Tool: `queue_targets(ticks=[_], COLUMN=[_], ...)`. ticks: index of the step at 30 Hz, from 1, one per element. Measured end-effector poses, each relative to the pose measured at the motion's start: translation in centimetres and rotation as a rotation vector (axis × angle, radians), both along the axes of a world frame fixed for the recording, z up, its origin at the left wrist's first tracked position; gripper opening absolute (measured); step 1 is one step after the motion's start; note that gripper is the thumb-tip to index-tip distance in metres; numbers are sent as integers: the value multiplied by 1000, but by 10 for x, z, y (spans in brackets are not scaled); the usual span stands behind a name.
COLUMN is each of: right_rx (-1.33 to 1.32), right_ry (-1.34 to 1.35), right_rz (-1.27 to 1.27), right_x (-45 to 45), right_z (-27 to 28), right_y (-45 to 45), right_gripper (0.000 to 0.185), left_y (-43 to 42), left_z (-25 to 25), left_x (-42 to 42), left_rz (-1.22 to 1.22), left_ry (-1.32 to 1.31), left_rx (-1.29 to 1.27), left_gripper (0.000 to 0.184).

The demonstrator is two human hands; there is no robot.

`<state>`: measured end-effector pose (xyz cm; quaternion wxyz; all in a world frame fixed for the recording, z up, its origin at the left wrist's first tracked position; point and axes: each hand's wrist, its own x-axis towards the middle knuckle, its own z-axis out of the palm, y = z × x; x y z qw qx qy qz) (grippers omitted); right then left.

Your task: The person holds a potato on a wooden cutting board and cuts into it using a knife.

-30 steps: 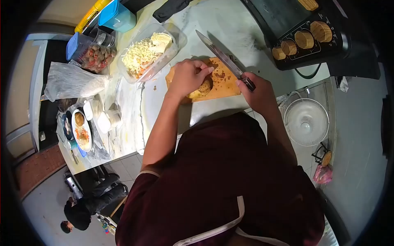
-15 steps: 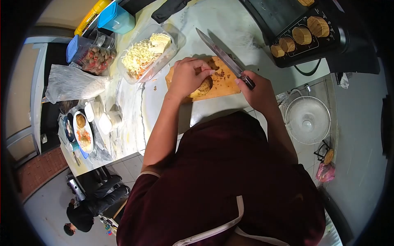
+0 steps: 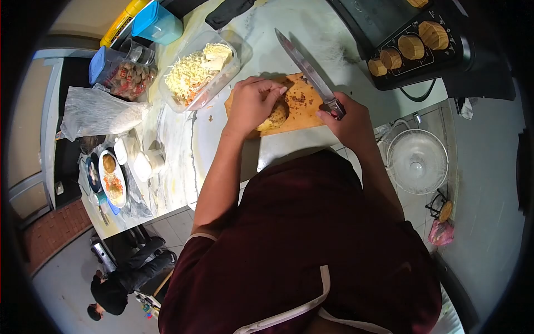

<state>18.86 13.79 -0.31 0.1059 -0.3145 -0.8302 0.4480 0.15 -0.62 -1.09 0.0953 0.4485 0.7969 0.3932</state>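
My right hand (image 3: 347, 119) is wrapped round the dark handle of a long knife (image 3: 304, 62), whose blade points up and to the left above the board's right part. My left hand (image 3: 253, 106) is over the left part of the orange cutting board (image 3: 308, 114), thumb and fingertips pinched together; whatever is between them is too small to name. Under and beside that hand lies a yellowish-brown food piece (image 3: 273, 119), partly covered by it. Dark brown crumbs are scattered over the board. A clear container (image 3: 192, 106) of shredded food stands up and left of the board.
A black appliance (image 3: 414, 61) with wooden knobs stands at the upper right. On the left are a blue-lidded tub (image 3: 158, 25), a jar (image 3: 125, 75), a plastic bag (image 3: 92, 111) and an oval plate (image 3: 113, 181) of food. A person in black (image 3: 111, 292) is at the lower left.
The knife has tilted more upright, its tip moving up and to the right. My left thumb and fingertips have shifted slightly up and left. The right hand has hardly moved.
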Motion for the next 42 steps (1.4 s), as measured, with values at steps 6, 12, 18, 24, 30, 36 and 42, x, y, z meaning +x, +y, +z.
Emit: queue_targets(ticks=[6, 12, 18, 24, 30, 36, 42], right_rx=[12, 42, 32, 31, 10, 80, 66], right_ry=[119, 115, 40, 33, -58, 40, 26], right_rz=[-42, -16, 1, -42, -11, 11, 4], right_x=[-4, -18, -31, -42, -50, -50, -51], right_z=[-18, -11, -9, -5, 6, -8, -15], right_y=[2, 4, 4, 8, 6, 3, 3], right_gripper=[36, 41, 49, 55, 54, 52, 48], left_y=[-5, -12, -22, -30, -35, -37, -49], left_z=[4, 0, 1, -5, 2, -13, -21], left_x=[-3, -4, -8, -7, -10, -7, -12], left_rz=[7, 50, 112, 167, 235, 198, 223], left_ry=[-90, -262, -255, -311, -486, -406, -468], left_rx=[-4, 93, 52, 62, -88, 79, 139], left_gripper=[22, 23, 20, 22, 21, 21, 17])
